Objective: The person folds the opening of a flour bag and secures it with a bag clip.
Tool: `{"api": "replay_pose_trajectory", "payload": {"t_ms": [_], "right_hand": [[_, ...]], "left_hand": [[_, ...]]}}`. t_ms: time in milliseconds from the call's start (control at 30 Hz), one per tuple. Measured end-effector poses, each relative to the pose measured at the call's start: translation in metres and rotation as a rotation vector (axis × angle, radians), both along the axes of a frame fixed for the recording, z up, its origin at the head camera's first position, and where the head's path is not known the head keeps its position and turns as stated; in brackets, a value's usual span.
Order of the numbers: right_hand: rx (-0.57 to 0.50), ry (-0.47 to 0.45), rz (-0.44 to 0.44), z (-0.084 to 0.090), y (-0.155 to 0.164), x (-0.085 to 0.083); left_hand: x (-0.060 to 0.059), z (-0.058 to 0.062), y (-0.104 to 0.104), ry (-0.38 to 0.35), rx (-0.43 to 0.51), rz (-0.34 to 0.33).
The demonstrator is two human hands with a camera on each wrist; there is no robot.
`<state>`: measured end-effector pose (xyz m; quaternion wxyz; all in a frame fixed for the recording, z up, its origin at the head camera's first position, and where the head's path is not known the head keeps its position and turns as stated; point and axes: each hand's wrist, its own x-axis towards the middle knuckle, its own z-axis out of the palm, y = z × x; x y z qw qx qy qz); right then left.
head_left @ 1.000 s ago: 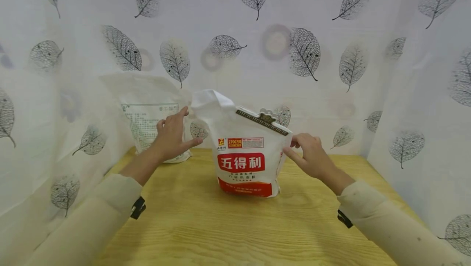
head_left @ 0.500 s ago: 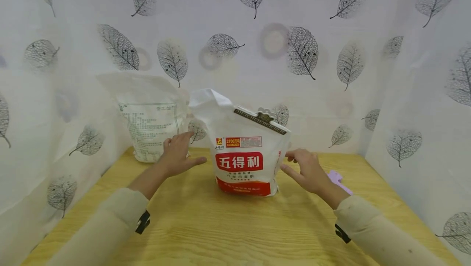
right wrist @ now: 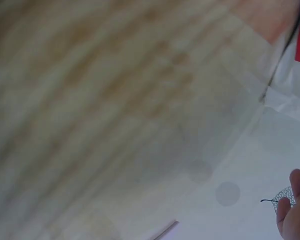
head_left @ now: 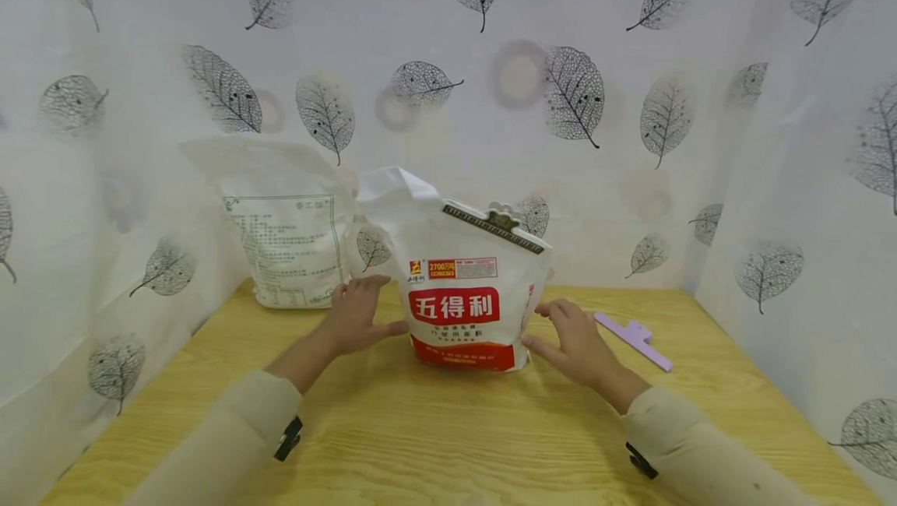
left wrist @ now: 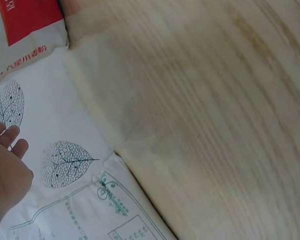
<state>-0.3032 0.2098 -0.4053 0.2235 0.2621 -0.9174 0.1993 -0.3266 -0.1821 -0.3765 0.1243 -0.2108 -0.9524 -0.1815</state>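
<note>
Head view first: I see the flour bag [head_left: 464, 297] upright mid-bench [head_left: 420, 444], a clip [head_left: 494, 228] across its top, my left hand [head_left: 359, 315] and right hand [head_left: 571, 339] flanking its base, fingers relaxed, holding nothing. Left wrist view shows straight fingers [left wrist: 7, 137] near a second bag [left wrist: 90, 210]. Right wrist view is blurred; fingers [right wrist: 295, 200] loose.

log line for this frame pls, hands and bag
left hand: open, beside flour bag | right hand: open, by bag's base | clip: on bag top | purple clip: on table
</note>
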Motion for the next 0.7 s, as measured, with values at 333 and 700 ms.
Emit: {"api": "replay_pose_trajectory", "payload": {"t_ms": [333, 700], "right_hand": [[0.044, -0.012, -0.037, -0.001, -0.006, 0.004], [0.086, -0.079, -0.030, -0.004, -0.015, 0.001]], "left_hand": [[-0.003, -0.022, 0.013, -0.039, 0.029, -0.022], [-0.002, -0.037, 0.025, -0.065, 0.006, -0.054]]}}
